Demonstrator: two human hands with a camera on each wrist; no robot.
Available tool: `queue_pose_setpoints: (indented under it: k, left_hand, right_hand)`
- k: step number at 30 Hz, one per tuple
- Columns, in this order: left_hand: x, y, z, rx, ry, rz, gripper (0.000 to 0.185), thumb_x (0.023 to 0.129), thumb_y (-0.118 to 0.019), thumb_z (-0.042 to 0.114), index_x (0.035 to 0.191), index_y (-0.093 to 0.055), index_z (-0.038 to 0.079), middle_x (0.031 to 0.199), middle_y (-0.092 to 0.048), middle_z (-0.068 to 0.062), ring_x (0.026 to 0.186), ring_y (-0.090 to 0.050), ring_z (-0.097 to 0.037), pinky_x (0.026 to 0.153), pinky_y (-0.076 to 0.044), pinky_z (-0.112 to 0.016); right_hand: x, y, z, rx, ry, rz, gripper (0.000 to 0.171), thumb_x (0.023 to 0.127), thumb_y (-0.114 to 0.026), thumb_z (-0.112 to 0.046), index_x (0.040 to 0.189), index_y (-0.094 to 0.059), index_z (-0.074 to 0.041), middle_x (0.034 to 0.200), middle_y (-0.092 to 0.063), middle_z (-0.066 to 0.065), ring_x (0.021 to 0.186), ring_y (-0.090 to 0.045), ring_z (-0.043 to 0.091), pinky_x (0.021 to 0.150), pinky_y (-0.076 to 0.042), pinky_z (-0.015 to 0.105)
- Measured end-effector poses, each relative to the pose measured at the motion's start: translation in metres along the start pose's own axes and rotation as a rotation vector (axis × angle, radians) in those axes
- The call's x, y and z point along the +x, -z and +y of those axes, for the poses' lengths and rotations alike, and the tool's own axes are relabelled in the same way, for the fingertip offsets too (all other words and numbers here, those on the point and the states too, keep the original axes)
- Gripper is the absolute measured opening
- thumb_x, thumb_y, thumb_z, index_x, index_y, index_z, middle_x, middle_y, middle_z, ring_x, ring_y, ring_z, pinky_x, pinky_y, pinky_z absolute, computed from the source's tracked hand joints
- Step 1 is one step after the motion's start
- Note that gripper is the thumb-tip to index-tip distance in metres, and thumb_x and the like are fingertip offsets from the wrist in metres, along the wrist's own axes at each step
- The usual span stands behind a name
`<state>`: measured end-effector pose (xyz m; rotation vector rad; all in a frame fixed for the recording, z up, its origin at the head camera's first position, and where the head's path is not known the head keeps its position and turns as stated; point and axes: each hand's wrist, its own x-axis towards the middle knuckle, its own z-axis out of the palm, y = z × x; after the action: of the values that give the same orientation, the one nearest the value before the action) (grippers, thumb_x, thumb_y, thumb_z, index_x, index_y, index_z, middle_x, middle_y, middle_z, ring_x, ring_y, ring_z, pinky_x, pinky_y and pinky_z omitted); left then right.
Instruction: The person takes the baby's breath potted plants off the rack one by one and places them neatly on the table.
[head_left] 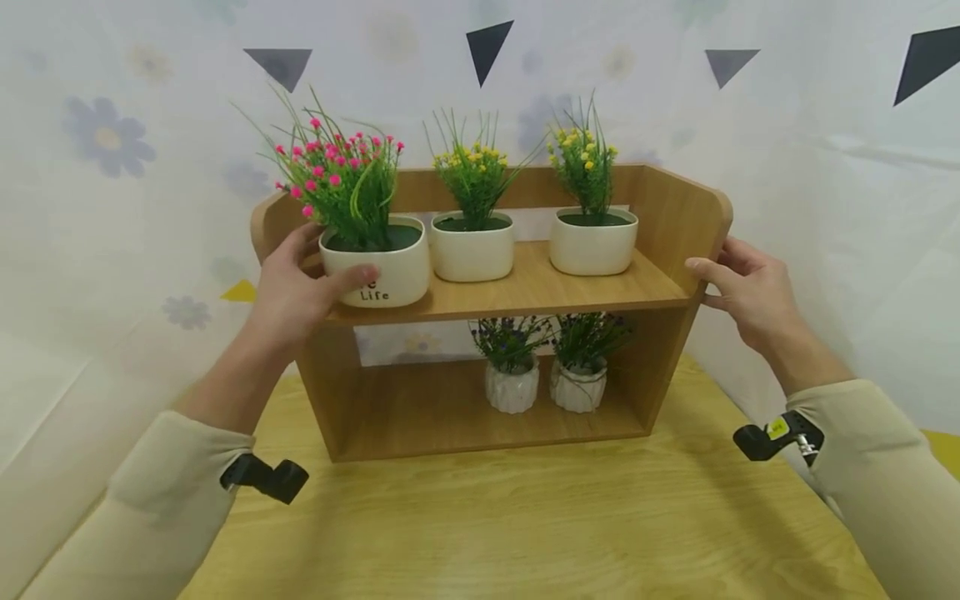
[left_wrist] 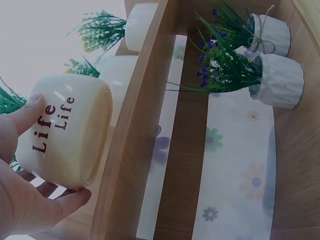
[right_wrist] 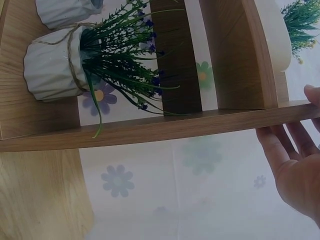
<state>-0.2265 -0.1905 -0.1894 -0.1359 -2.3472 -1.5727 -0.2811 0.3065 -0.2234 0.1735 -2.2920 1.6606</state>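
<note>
My left hand (head_left: 288, 279) grips a white oval flowerpot (head_left: 405, 279) with pink flowers, thumb across its lettered front and fingers round its outer side. The pot is at the left front edge of the upper board of a wooden shelf (head_left: 480, 302); the left wrist view shows its "Life" lettering (left_wrist: 64, 112) and part of its underside. With thumb on the front edge and fingers on the outer face, my right hand (head_left: 753, 287) holds the shelf's right side panel (right_wrist: 200, 124). Two white pots with yellow flowers, one mid-board (head_left: 472, 254) and one farther right (head_left: 592, 248), share the upper board.
On the lower board stand two ribbed white pots, a left one (head_left: 512, 390) and a right one (head_left: 577, 390), with dark purple flowers; twine is tied round the right one. The shelf rests on a yellowish wooden table (head_left: 480, 525) before a flower-patterned curtain (head_left: 180, 208).
</note>
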Motion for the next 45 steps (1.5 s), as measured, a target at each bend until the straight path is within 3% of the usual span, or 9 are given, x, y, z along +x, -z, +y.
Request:
queue_pose_setpoints:
  k: [15, 21, 27, 29, 36, 41, 45]
  left_hand:
    - [-0.040, 0.004, -0.008, -0.071, -0.055, -0.039, 0.076, 0.086, -0.082, 0.032, 0.151, -0.043, 0.024, 0.145, -0.049, -0.001, 0.131, -0.050, -0.026, 0.104, -0.044, -0.048]
    - [-0.056, 0.008, -0.018, -0.072, -0.027, -0.047, 0.080, 0.086, -0.082, 0.031, 0.154, -0.040, 0.028, 0.145, -0.051, -0.002, 0.130, -0.052, -0.026, 0.105, -0.045, -0.047]
    - [-0.076, 0.013, -0.027, -0.038, 0.033, -0.043, 0.086, 0.085, -0.082, 0.035, 0.157, -0.034, 0.031, 0.153, -0.043, 0.001, 0.137, -0.044, -0.026, 0.105, -0.044, -0.051]
    - [-0.084, 0.015, -0.030, -0.038, 0.037, -0.032, 0.084, 0.085, -0.082, 0.034, 0.156, -0.036, 0.028, 0.152, -0.043, 0.001, 0.137, -0.043, -0.025, 0.105, -0.045, -0.049]
    - [-0.107, 0.018, -0.042, -0.117, 0.001, -0.035, 0.072, 0.085, -0.084, 0.021, 0.147, -0.047, 0.023, 0.146, -0.048, 0.000, 0.136, -0.043, -0.022, 0.092, -0.051, -0.021]
    - [-0.120, 0.019, -0.051, -0.185, -0.008, -0.028, 0.075, 0.083, -0.085, 0.012, 0.147, -0.048, 0.020, 0.149, -0.045, -0.001, 0.135, -0.044, -0.022, 0.089, -0.052, -0.022]
    - [-0.127, 0.020, -0.060, -0.234, -0.010, -0.011, 0.075, 0.082, -0.084, 0.006, 0.148, -0.049, 0.018, 0.149, -0.043, -0.003, 0.132, -0.047, -0.018, 0.087, -0.054, -0.024]
  right_hand:
    - [0.002, -0.002, 0.002, -0.033, -0.014, 0.005, 0.066, 0.096, -0.069, -0.035, 0.155, -0.043, -0.022, 0.141, -0.051, 0.008, 0.127, -0.049, 0.031, 0.080, -0.053, 0.028]
    - [0.002, -0.003, 0.005, 0.026, -0.007, 0.009, 0.064, 0.095, -0.072, -0.030, 0.152, -0.047, -0.020, 0.135, -0.055, 0.006, 0.122, -0.052, 0.025, 0.069, -0.055, 0.017]
    - [0.003, -0.004, 0.005, -0.003, -0.016, 0.019, 0.062, 0.096, -0.071, -0.030, 0.152, -0.047, -0.021, 0.134, -0.056, 0.003, 0.121, -0.053, 0.024, 0.069, -0.054, 0.018]
    - [0.002, -0.004, 0.006, 0.017, -0.014, 0.025, 0.061, 0.095, -0.072, -0.029, 0.151, -0.049, -0.020, 0.131, -0.058, 0.001, 0.119, -0.054, 0.022, 0.068, -0.055, 0.017]
    - [0.002, -0.004, 0.006, 0.105, 0.005, 0.040, 0.059, 0.092, -0.075, -0.022, 0.147, -0.054, -0.016, 0.116, -0.065, -0.005, 0.107, -0.059, 0.014, 0.063, -0.055, 0.016]
    - [0.003, -0.003, 0.005, 0.176, 0.023, 0.038, 0.057, 0.091, -0.076, -0.017, 0.144, -0.057, -0.011, 0.108, -0.067, -0.006, 0.101, -0.061, 0.012, 0.062, -0.056, 0.018]
    - [0.006, -0.002, 0.002, 0.196, 0.011, 0.039, 0.055, 0.091, -0.077, -0.016, 0.143, -0.058, -0.012, 0.111, -0.066, -0.004, 0.105, -0.060, 0.015, 0.062, -0.056, 0.018]
